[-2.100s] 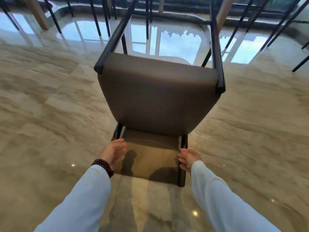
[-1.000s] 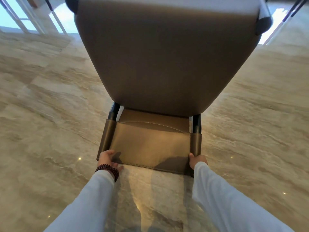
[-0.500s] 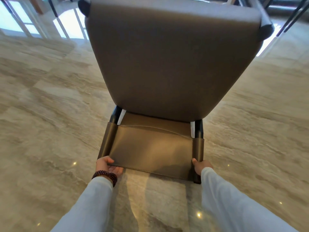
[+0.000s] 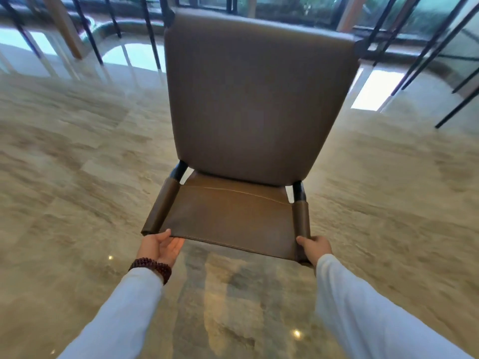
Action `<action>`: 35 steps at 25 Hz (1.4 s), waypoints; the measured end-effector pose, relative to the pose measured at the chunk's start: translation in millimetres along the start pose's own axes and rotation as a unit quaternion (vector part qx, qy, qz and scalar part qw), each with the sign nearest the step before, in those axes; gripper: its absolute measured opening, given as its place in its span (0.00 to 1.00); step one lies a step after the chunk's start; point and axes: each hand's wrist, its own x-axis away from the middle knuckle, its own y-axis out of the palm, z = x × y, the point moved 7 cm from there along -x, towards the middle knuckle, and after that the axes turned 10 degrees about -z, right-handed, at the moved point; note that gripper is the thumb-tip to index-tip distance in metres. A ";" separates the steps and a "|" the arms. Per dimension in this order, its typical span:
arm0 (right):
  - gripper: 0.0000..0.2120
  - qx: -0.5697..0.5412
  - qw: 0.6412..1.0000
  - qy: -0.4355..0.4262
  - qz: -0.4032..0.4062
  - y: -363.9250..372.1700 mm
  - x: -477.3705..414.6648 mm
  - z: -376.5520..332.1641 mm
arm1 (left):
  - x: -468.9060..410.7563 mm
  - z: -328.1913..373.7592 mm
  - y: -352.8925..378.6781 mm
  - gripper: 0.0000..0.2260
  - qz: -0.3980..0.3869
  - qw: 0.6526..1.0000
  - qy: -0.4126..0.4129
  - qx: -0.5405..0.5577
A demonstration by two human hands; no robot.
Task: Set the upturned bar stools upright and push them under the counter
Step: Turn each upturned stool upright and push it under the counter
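Bar stool point(image 4: 259, 99) (legs point(image 4: 168, 15) mostly hidden)

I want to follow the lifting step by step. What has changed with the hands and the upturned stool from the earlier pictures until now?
Both hands slid from beside the posts to the near corners of the backrest. The left hand then turned palm up under its corner, thumb on the edge; the right hand still grips its corner. The bar stool stays upturned.
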 end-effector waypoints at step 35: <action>0.18 0.529 0.795 -0.265 0.130 -203.8 -7.3 -841.4 | 18.1 407.2 805.4 0.13 -0.005 0.580 0.159 -0.799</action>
